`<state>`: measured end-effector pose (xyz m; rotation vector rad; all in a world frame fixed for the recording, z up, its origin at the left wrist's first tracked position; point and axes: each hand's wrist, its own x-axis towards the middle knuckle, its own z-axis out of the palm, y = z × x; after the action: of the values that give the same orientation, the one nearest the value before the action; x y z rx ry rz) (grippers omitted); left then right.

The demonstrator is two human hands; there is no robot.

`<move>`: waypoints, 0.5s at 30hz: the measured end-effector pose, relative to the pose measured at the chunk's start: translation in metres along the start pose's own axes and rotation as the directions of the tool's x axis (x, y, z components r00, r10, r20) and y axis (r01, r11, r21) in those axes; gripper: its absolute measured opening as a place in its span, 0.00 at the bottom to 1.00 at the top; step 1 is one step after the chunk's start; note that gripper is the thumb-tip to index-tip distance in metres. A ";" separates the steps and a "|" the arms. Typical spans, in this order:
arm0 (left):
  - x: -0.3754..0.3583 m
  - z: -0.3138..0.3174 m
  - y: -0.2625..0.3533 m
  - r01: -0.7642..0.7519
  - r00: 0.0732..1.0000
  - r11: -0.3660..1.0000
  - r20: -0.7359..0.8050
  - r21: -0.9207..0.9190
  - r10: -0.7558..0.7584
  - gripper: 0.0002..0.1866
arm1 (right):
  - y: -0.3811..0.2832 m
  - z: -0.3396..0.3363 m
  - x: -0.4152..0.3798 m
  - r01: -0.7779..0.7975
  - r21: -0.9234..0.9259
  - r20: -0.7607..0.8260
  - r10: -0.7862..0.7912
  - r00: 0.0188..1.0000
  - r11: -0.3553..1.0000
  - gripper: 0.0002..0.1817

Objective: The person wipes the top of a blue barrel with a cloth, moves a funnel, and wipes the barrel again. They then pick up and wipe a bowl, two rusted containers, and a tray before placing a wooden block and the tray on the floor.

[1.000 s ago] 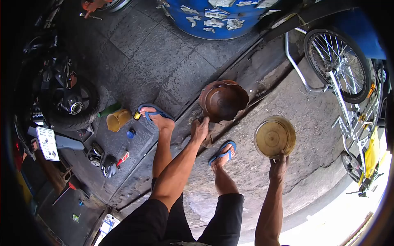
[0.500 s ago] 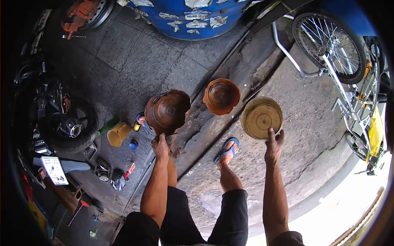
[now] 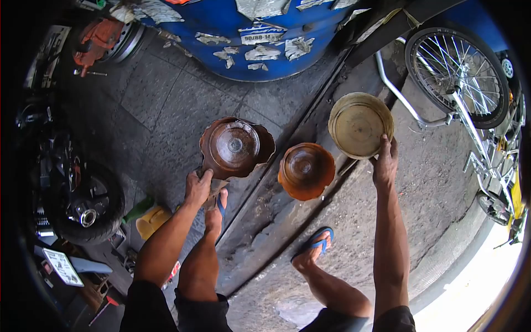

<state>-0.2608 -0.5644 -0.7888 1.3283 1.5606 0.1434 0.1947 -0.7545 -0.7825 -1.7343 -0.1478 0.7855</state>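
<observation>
My left hand (image 3: 198, 188) is closed on the near rim of a reddish-brown bowl (image 3: 213, 145) with a jagged, broken edge. A brownish flap (image 3: 218, 186), perhaps a cloth or a piece of the bowl, hangs by the fingers. Over on the right, my right hand (image 3: 385, 163) grips the edge of a round, shallow yellowish-tan basin (image 3: 359, 126), thumb on the inside of the rim. Between the two stands a smaller orange-brown bowl (image 3: 307, 171) with a scalloped rim, touched by neither hand. Both held vessels look empty.
A blue drum (image 3: 260, 44) stands ahead. At right lies a bicycle wheel (image 3: 456, 77) with a silver frame. Motorcycle parts and a tire (image 3: 88, 202) crowd the left, near a yellow jug (image 3: 152, 222) and green bottle (image 3: 138, 209). A ledge edge crosses the ground diagonally.
Both hands have moved forward with the vessels, toward the drum. The broken bowl and basin now tilt differently. My legs are bent and wider apart, and the camera view has shifted.
</observation>
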 end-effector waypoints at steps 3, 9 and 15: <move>0.045 0.018 -0.008 -0.074 0.996 0.997 -0.055 0.039 0.076 0.19 | 0.054 0.012 0.031 -0.035 0.159 -0.017 0.038 0.999 0.987 0.36; 0.081 0.049 -0.044 -0.278 0.949 0.945 -0.102 0.171 0.297 0.30 | 0.123 0.018 0.016 0.459 -0.812 0.082 -0.708 0.701 0.360 0.31; 0.079 0.040 -0.055 -0.255 0.959 0.953 -0.082 0.163 0.270 0.33 | 0.147 -0.003 0.023 0.558 -0.765 0.367 -0.494 0.788 0.322 0.13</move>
<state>-0.2558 -0.5430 -0.8903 1.6703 1.4972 0.2678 0.1706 -0.7932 -0.9240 -2.3549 -1.3100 0.2209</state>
